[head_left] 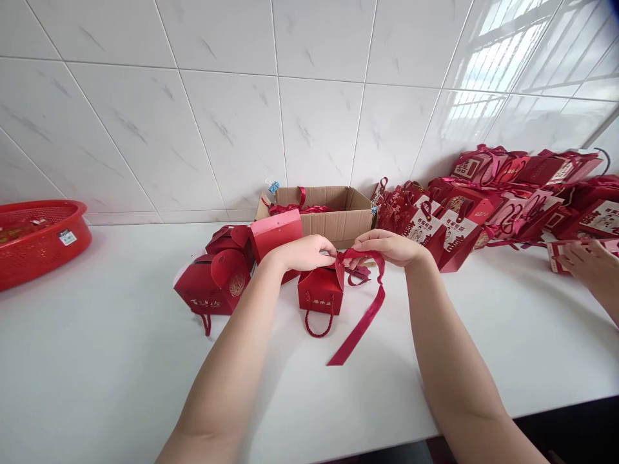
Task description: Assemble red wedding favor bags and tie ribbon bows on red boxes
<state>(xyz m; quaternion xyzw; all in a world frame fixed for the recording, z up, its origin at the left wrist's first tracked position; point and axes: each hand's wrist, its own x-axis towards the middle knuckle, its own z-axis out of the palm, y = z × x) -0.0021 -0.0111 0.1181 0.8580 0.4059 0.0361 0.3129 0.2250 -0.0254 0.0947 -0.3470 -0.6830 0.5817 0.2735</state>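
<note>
A small red gift box stands on the white table in front of me, its twisted cord handle hanging down at the front. At the top of the box, a dark red ribbon loops out to the right and trails onto the table. My left hand is closed at the box's top left, pinching the ribbon there. On the other side my right hand is closed on the ribbon near its loop. The fingertips of both hands are partly hidden by the ribbon and the box.
Red gift boxes stand to the left, beside a taller pink-red box. Behind is an open cardboard box with ribbons inside. Stacked red gift boxes fill the right. A red plastic basket sits far left. Another person's hand touches a box.
</note>
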